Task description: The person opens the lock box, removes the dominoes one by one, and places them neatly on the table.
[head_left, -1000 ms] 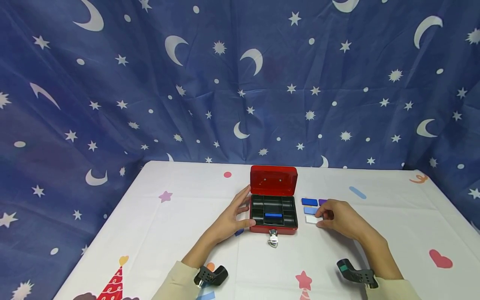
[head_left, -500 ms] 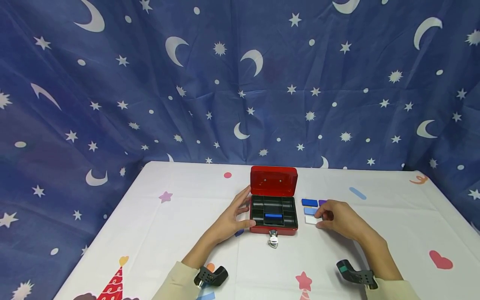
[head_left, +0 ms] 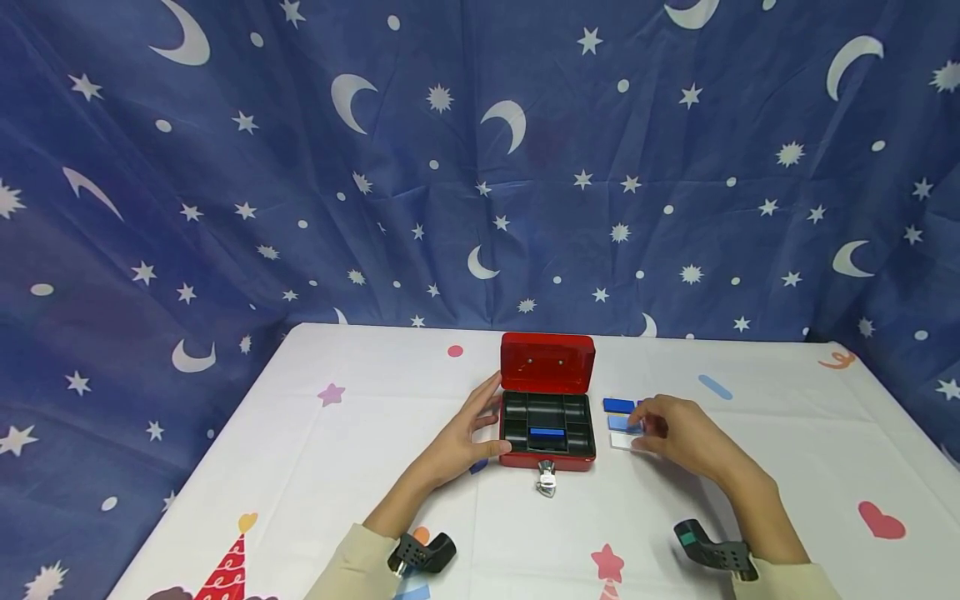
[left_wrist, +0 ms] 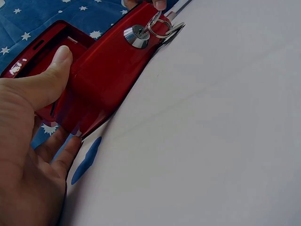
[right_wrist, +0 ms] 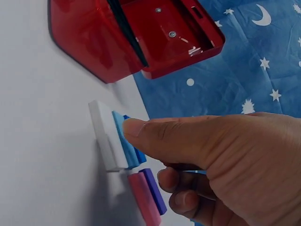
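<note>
A red cash box (head_left: 547, 462) stands with its lid raised and a black compartment tray (head_left: 546, 406) inside. My left hand (head_left: 461, 437) holds its left side, thumb over the edge and fingers along the outer wall. A blue block (head_left: 547, 437) lies in the front middle compartment. Right of the box, my right hand (head_left: 682, 437) hovers over flat rectangular blocks. Its thumb and index finger are apart, near the light blue block (head_left: 621, 423) and white block (head_left: 621, 441). Whether they touch is unclear. The right wrist view also shows a pink block (right_wrist: 143, 197) and a purple block (right_wrist: 154, 190).
A dark blue block (head_left: 618, 405) is the farthest back of its column. Keys (head_left: 547, 482) hang from the box's front lock (left_wrist: 136, 36). The white patterned tablecloth (head_left: 375, 450) reaches back to a blue moon-and-star curtain (head_left: 420, 183).
My right index finger has shifted up from beside the white block onto the light blue one, and covers more of the purple block. My left hand and the box have stayed put.
</note>
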Demonstrator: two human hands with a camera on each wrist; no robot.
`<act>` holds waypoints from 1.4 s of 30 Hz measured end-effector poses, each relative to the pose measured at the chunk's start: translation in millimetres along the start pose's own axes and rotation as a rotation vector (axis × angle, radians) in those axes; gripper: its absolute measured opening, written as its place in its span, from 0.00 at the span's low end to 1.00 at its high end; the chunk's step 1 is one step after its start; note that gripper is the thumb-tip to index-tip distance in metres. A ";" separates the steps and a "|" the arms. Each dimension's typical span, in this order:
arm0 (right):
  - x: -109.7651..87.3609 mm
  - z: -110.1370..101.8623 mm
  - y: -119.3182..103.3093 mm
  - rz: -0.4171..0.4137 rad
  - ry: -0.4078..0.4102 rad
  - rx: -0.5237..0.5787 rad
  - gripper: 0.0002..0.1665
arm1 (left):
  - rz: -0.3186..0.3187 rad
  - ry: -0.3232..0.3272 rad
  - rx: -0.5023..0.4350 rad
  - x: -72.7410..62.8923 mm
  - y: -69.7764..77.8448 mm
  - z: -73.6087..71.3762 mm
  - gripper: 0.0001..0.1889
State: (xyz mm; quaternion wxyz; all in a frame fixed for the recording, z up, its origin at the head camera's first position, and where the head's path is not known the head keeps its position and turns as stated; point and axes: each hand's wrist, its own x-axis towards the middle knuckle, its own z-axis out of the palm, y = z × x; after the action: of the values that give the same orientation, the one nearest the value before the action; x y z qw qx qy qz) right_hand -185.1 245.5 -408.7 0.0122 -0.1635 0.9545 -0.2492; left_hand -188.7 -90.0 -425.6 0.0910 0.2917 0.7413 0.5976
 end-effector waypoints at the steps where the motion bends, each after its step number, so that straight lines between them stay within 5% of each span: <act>1: 0.1 -0.9 -1.0 -0.010 0.010 -0.003 0.14 | 0.001 0.000 0.000 0.0 0.0 0.0 0.48; 10: 0.0 -6.6 -10.8 -0.090 0.088 0.033 0.15 | -0.015 -0.007 0.010 -0.3 -0.3 -0.4 0.48; 18: 2.2 -5.8 -17.6 -0.086 0.130 0.076 0.14 | -0.015 0.019 0.025 4.2 -33.0 0.7 0.50; 29: 4.2 -1.5 -26.8 -0.087 0.134 0.100 0.13 | 0.001 0.026 0.039 4.8 -37.6 -0.2 0.50; 36: 4.6 1.4 -31.8 -0.144 0.152 0.107 0.11 | -0.005 0.022 0.030 4.2 -35.9 -0.1 0.50; 42: 5.9 4.0 -36.7 -0.181 0.174 0.097 0.11 | -0.014 -0.004 0.008 -0.5 -3.0 -0.7 0.48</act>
State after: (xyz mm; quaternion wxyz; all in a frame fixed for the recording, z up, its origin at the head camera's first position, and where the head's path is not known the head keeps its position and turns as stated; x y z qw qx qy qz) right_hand -179.0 211.6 -394.3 -0.0854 -0.2259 0.9201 -0.3084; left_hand -189.7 -91.2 -428.3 0.0952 0.2880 0.7454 0.5935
